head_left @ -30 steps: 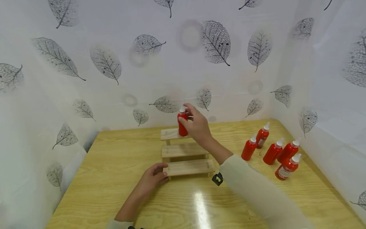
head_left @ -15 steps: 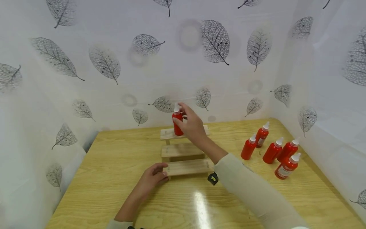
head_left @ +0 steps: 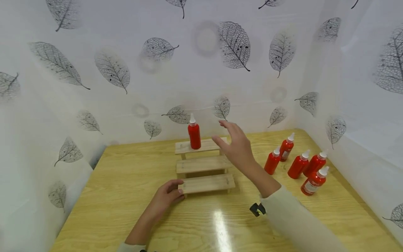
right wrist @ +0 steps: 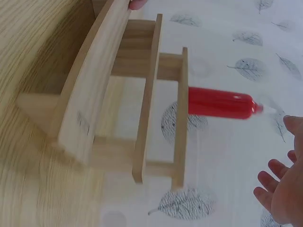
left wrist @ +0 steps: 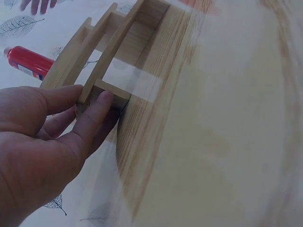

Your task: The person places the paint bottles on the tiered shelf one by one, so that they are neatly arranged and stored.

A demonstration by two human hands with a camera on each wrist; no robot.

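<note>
A red bottle with a white pointed cap [head_left: 194, 135] stands upright on the top step of a three-step wooden rack [head_left: 206, 184], left of that step's middle. To the right of the bottle and apart from it is my right hand [head_left: 240, 148], its fingers spread and holding nothing. My left hand [head_left: 165, 196] grips the left end of the lowest step; in the left wrist view the thumb and fingers [left wrist: 90, 120] pinch the rack's front corner. The same bottle [right wrist: 220, 102] shows in the right wrist view.
Several more red bottles [head_left: 297, 167] with white caps stand at the right of the wooden table [head_left: 126, 182]. A white sheet with leaf prints [head_left: 201, 80] encloses the back and both sides.
My right hand slid the red bottle leftward along the top step, then let go and drew back to the right. My left hand stayed on the rack.
</note>
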